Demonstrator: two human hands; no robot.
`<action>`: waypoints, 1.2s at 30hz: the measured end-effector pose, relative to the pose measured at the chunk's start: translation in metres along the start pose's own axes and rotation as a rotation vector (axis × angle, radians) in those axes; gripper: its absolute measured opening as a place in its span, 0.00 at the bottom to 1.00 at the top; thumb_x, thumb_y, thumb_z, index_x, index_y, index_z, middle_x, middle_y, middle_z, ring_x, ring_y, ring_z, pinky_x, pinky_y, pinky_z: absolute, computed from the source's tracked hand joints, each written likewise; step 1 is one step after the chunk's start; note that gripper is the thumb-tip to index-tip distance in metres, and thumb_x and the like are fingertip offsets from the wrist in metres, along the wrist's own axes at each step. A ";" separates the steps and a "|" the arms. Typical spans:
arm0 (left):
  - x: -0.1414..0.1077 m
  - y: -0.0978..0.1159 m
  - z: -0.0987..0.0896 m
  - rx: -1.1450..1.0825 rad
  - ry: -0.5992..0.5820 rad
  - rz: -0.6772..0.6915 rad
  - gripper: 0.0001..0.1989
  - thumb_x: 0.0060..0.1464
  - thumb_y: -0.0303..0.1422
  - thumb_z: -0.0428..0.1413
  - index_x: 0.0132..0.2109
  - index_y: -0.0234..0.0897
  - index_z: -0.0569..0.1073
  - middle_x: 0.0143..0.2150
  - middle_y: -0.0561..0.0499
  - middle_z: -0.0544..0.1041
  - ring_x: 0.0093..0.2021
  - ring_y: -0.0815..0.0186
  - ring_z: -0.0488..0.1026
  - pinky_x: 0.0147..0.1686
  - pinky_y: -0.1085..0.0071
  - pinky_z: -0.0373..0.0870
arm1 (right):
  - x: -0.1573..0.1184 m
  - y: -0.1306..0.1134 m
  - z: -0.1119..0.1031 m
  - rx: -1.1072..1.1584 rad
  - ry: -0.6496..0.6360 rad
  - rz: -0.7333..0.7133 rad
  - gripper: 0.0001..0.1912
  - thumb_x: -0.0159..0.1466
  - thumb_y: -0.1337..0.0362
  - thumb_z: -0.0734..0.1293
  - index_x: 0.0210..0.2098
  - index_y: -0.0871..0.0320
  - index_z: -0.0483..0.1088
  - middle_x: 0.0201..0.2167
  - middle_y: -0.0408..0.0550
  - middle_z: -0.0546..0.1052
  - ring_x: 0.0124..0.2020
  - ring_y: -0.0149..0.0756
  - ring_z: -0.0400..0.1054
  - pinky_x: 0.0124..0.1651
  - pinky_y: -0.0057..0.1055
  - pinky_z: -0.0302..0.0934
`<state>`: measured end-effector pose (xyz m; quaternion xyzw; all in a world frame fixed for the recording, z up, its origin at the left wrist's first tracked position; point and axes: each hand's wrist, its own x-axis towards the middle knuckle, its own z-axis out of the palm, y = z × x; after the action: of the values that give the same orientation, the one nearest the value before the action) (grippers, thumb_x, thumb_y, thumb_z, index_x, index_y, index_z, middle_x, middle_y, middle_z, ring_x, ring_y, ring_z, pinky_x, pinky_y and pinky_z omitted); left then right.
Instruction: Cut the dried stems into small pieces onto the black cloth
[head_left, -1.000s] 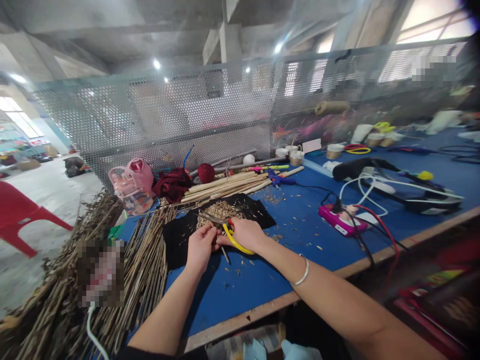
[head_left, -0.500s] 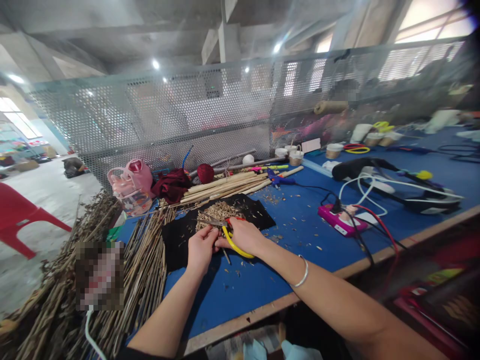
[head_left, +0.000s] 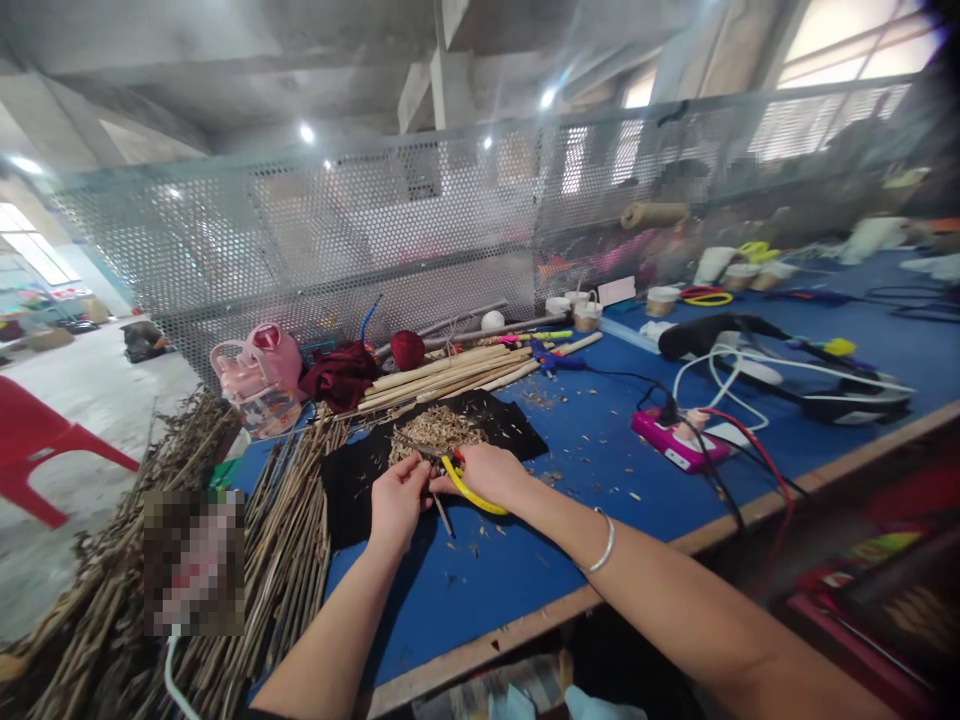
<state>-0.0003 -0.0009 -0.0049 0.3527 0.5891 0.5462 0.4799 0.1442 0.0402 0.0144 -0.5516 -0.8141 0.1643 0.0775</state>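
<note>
My right hand (head_left: pixel 484 475) is closed on scissors with yellow and red handles (head_left: pixel 472 489); their blades point left over a pile of short cut stem pieces (head_left: pixel 442 425). Close beside it, my left hand (head_left: pixel 397 495) pinches a thin stick (head_left: pixel 442 514), whose lower end sticks out between the hands toward me. The pile lies on a black cloth (head_left: pixel 346 500) on the blue table (head_left: pixel 480 580). Small bits are scattered around the cloth.
Long dry stems (head_left: pixel 281 530) lie at the left. Behind the cloth are peeled sticks (head_left: pixel 450 375), a dark red ball (head_left: pixel 407 350), a pink bottle (head_left: pixel 262 375) and a blue glue gun (head_left: pixel 551 358). A magenta power strip (head_left: pixel 675 442) with cords sits at the right.
The scissor blades look closer together. More of the thin stick now shows below my hands. The whole view has shifted slightly.
</note>
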 end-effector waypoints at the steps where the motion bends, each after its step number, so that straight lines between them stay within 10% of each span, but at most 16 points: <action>1: 0.000 0.000 0.000 0.012 -0.004 0.003 0.19 0.44 0.36 0.59 0.44 0.31 0.73 0.29 0.49 0.75 0.21 0.75 0.67 0.16 0.81 0.63 | 0.001 0.000 0.000 0.004 -0.009 0.009 0.35 0.47 0.32 0.58 0.35 0.56 0.70 0.35 0.53 0.76 0.38 0.45 0.71 0.35 0.31 0.61; 36: -0.005 0.002 0.004 -0.117 -0.234 0.104 0.17 0.46 0.44 0.55 0.30 0.31 0.71 0.15 0.56 0.67 0.15 0.76 0.58 0.16 0.80 0.56 | -0.001 0.001 0.003 0.025 0.104 -0.141 0.34 0.47 0.37 0.64 0.40 0.59 0.63 0.37 0.54 0.73 0.39 0.43 0.68 0.35 0.30 0.55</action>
<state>0.0048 -0.0045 -0.0018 0.4152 0.4772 0.5590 0.5361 0.1444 0.0389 0.0117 -0.4997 -0.8437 0.1396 0.1378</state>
